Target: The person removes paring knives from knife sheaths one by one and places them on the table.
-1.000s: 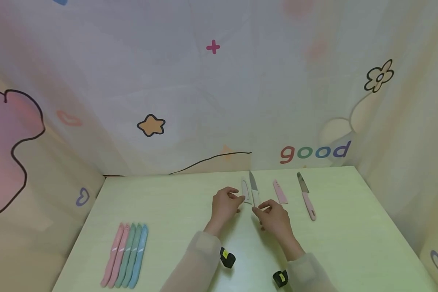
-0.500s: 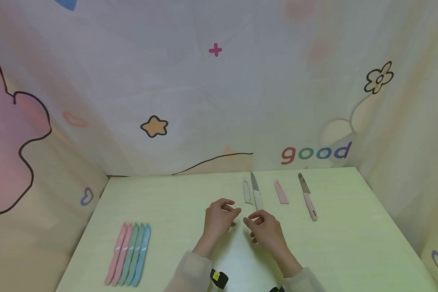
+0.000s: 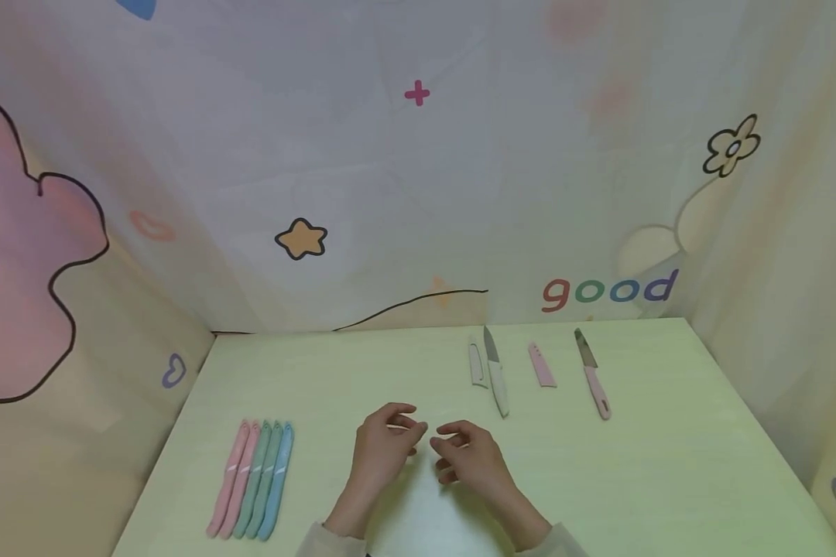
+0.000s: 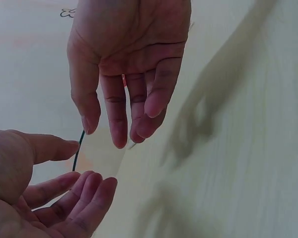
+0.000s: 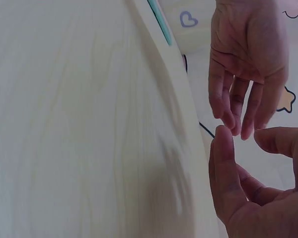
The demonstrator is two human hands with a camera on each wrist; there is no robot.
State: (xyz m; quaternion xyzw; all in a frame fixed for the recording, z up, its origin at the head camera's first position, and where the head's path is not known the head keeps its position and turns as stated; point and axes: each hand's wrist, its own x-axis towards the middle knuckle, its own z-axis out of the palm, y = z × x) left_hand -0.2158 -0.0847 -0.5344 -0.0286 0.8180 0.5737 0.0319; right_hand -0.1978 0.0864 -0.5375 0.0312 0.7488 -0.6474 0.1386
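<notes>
Both hands hover over the table's front middle, fingertips facing each other a short way apart. My left hand (image 3: 385,447) holds nothing; its fingers are loosely bent. Likewise bare is my right hand (image 3: 475,463), with thumb and fingers apart in the right wrist view. Beyond them, toward the back, lie a white-handled knife (image 3: 496,373) and, just left of it, its white blade sheath (image 3: 477,363). Farther right are a pink blade sheath (image 3: 543,365) and a pink-handled knife (image 3: 593,376), blade pointing to the back.
On the table's left side several slim wavy objects, pink (image 3: 235,481), green (image 3: 255,481) and blue (image 3: 276,481), lie in a neat row. A pale wood-grain table (image 3: 669,464) spans the view. Printed curtains (image 3: 404,193) hang behind it and at both sides.
Both hands have drawn back from the white knife and its sheath, toward the front and left. The knife and sheath stay side by side, the knife's handle now fully uncovered.
</notes>
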